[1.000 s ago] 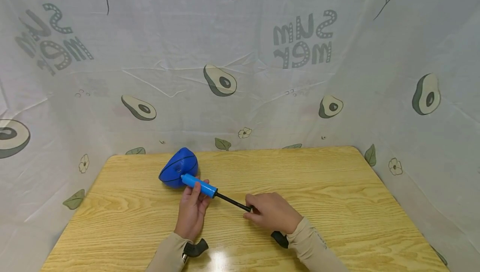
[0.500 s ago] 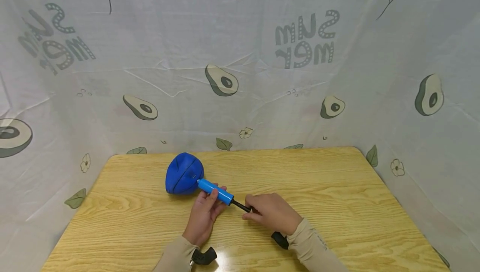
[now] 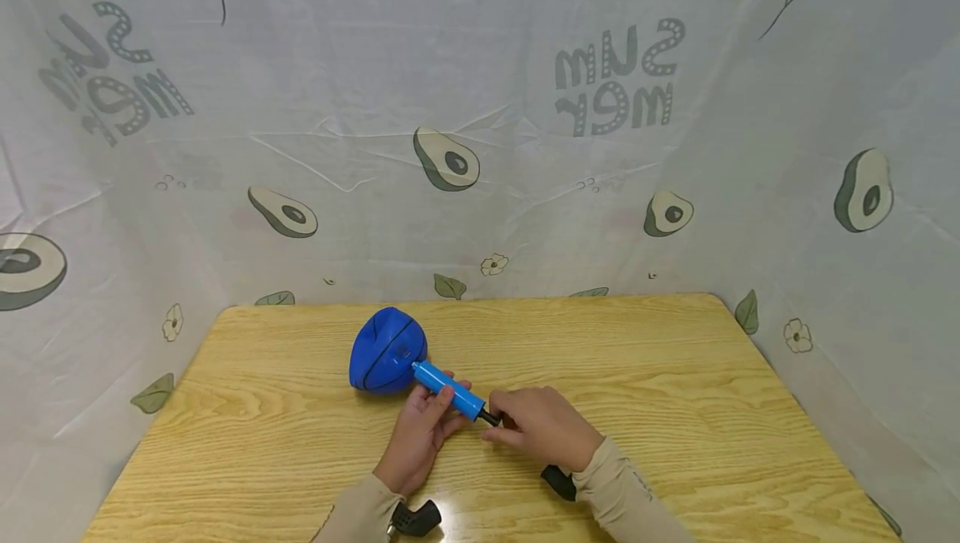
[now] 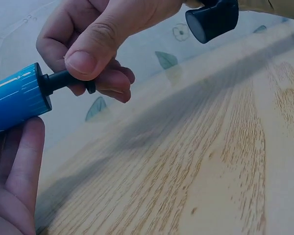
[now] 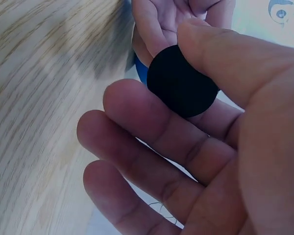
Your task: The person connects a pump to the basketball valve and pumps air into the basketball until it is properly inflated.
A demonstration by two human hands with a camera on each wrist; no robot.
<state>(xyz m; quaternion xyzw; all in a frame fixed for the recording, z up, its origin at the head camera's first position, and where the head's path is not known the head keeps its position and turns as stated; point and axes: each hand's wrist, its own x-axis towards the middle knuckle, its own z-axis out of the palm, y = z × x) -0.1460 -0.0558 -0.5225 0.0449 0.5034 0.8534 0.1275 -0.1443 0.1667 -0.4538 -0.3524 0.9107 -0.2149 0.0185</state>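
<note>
Avocado-print cloth [image 3: 360, 110] hangs behind the wooden desk [image 3: 637, 360]. Left of the desk's middle, a dented blue ball [image 3: 385, 351] meets the nozzle [image 3: 417, 367] of a pump [image 3: 453, 393]. The left grip [image 3: 422, 435] is curled round the blue barrel [image 4: 17, 98], and the right grip [image 3: 546, 426] pinches the black handle [image 5: 179, 83].

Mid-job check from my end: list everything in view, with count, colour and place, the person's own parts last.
dented round ball with black lines: one, blue, at the pump's nozzle
cylindrical hand pump: one, light blue, in the left hand
pump rod with flat round end: one, black, at the pump's near end
wood-grain table: one, yellowish, below the hands
printed cloth sheet: one, whitish with green avocados and leaves, behind the table
rounded wrist pieces: two, black, one per wrist
long sleeves: two, beige, on the forearms
left hand: one, bare, holding the pump
right hand: one, bare, gripping the rod's end
</note>
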